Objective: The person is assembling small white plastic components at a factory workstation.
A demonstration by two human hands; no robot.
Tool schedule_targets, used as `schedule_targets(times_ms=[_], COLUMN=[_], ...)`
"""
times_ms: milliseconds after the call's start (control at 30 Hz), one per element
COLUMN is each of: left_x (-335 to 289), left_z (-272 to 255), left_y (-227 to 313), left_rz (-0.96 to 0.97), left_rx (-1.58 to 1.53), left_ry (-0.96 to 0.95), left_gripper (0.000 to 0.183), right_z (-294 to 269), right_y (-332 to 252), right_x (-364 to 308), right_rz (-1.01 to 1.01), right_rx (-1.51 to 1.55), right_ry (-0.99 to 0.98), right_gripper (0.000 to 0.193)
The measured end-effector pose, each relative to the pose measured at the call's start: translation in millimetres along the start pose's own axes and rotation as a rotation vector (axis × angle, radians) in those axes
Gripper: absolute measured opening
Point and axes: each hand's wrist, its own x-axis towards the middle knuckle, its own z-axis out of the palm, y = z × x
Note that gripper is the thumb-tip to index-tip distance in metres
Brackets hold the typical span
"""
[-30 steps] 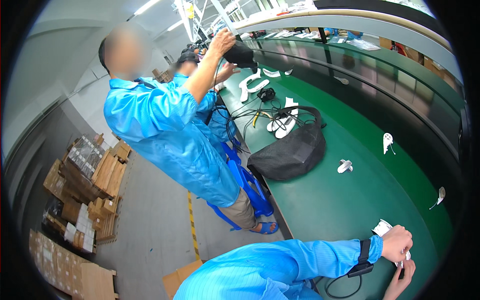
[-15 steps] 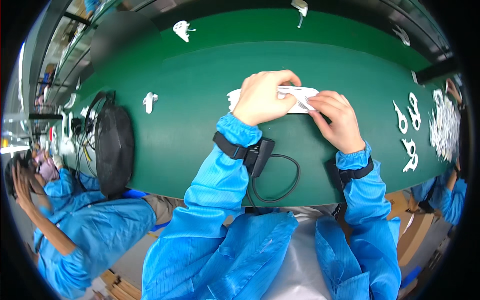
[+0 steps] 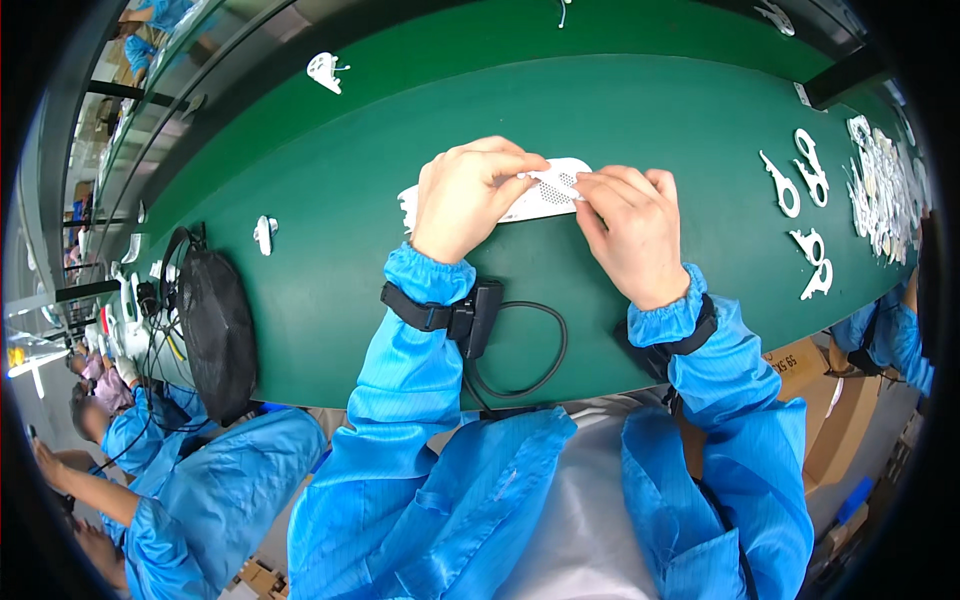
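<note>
Gripping a white perforated plastic part [image 3: 545, 190] from both ends, the left hand [image 3: 470, 195] and right hand [image 3: 630, 230] pinch it just above the green surface [image 3: 330, 250]; white clips [image 3: 810, 215] lie right of the right hand.

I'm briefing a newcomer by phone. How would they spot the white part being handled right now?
Start at the long green table. At the middle of its near side, the left hand and right hand meet on a flat white plastic piece with rounded ends. Unlike the thin loop-shaped white parts lying loose to the right, it has a patch of tiny holes.
</note>
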Motion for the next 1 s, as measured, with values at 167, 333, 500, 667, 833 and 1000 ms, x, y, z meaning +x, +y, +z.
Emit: schedule_targets(times_ms=[167,333,500,667,833,1000], left_x=[1.5,1.9,2.2,1.5,4.1,5.2], left_z=[5.4,4.7,0.8,4.3,3.3,-0.8], left_y=[3.1,5.5,3.3,5.5,2.7,9.7], left_rz=[0.026,0.039,0.023,0.040,0.072,0.120], left_rx=[0.176,0.106,0.073,0.156,0.187,0.237], left_ry=[0.058,0.076,0.030,0.066,0.034,-0.003], left_gripper=[0.018,0.017,0.012,0.016,0.019,0.034], right_z=[10.4,9.4,7.8,13.4,5.6,-3.7], right_y=[7.0,6.0,6.6,9.6,3.2,4.5], right_x=[4.2,1.6,1.6,0.4,1.6,-0.3], right_rz=[-0.011,0.022,0.030,0.008,0.065,0.108], right_rx=[0.136,0.131,0.085,0.100,0.176,0.213], right_ry=[0.009,0.015,-0.007,0.012,-0.061,-0.200], right_gripper=[0.012,0.009,0.008,0.011,0.021,0.033])
